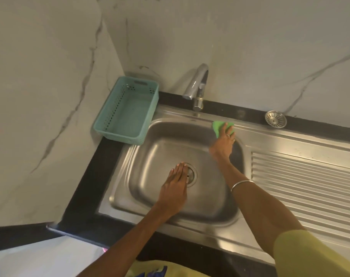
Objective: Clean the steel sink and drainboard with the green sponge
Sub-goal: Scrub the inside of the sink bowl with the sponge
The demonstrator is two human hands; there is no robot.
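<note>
The right hand [224, 140] presses the green sponge [220, 126] flat against the back rim of the steel sink [166, 196], at the basin's far right corner, fingers laid over the sponge rather than wrapped round it. The left hand [175, 186] hangs over the basin above the drain [190, 174], fingers straight and close together, holding nothing; whether it touches the steel cannot be told.

With so loose a hold, the sponge may skid from under the fingers on wet steel and drop into the basin. A wide stroke along the rim could knock the loose strainer [275, 118] at the desk's back edge, or catch the tap [196, 84]. The ribbed drainboard [302, 182] looks untouched, and its grooves could easily be skimmed over. The teal basket [126, 112] overhangs the sink's left rim and hides steel beneath.
</note>
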